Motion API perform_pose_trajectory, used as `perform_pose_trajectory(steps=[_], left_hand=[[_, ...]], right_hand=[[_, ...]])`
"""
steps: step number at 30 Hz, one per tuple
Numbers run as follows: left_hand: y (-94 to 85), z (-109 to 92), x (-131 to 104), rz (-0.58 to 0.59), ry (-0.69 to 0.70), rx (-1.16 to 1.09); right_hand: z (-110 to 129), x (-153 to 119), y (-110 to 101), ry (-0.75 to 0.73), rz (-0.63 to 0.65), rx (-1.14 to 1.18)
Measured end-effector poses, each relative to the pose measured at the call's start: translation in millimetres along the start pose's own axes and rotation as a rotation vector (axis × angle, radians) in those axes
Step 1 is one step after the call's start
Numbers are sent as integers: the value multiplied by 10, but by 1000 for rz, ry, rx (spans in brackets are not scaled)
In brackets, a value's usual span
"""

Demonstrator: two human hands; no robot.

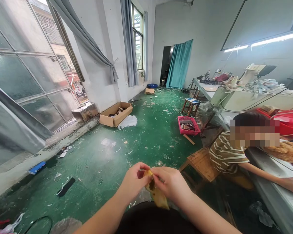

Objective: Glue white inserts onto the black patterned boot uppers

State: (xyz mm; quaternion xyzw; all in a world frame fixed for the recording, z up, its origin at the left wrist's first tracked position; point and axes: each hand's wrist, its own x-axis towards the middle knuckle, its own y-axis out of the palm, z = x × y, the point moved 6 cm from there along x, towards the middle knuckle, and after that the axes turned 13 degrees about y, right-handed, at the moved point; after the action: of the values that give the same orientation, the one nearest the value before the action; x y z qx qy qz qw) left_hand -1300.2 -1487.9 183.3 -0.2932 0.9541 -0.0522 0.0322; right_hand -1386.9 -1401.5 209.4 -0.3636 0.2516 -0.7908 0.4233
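Both hands meet at the lower middle of the head view. A soft yellow piece [159, 196] with dark spots hangs down between them. My left hand [134, 182] pinches its top edge from the left, thumb and index finger together. From the right, my right hand [172, 182] grips the same top edge, its fingers bent and close to those of the left. The lower end of the piece dangles over a dark rounded shape at the bottom edge. What exactly the piece is cannot be made out.
A person in a striped shirt [226, 151] leans on a worktable [271, 191] at the right, beside a wooden stool [202, 162]. Farther off are a pink basket [197, 130], a small stool [192, 101] and a cardboard box [109, 121]. Scraps litter the green floor [88, 162].
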Motion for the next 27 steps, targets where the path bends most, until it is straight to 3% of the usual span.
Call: perform_pose_trajectory(steps=[5,9,13,18,24,27], left_hand=[[-18,-101,41,-30,225,443],[31,-166,51,-39,387,618],[69,-192,68,-33,500,650],[37,-194,53,-108,554,614],[-35,-155,30,-220,556,512],[-76,-142,23,-262,574,497]], right_hand=[[46,-60,83,-122,-40,-101],[-29,-43,104,-66,-86,-58],[-100,-21,51,27,-181,94],[-137,-29,-36,98,-307,260],[-304,-11,-4,323,-291,440],[-312,63,10,334,-173,382]])
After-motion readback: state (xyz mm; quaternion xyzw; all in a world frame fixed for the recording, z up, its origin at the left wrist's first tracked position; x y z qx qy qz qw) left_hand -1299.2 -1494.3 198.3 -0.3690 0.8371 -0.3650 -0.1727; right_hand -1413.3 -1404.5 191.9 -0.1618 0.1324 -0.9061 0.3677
